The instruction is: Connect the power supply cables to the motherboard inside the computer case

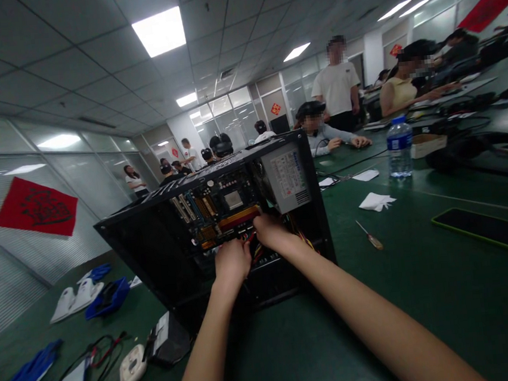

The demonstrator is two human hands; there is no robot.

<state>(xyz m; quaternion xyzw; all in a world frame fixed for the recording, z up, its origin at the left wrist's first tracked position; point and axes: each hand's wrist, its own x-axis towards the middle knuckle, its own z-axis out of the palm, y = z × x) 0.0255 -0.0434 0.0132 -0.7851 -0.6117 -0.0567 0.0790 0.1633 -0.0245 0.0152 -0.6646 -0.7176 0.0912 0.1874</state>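
Note:
An open black computer case (152,248) stands on the green table (425,294), its motherboard (220,209) and grey power supply (286,178) showing. Both my hands reach inside it. My left hand (231,261) is curled closed low in the case, next to a bundle of red, yellow and black cables (252,241). My right hand (271,231) is closed just right of it, fingers among the same cables below the motherboard. What each hand grips is hidden by the fingers.
A screwdriver (370,236) and a crumpled tissue (375,201) lie right of the case, a water bottle (399,146) behind them, a dark tablet (491,230) at far right. Blue-and-white gloves (88,293) and small devices (133,365) lie at left. Several people sit and stand beyond.

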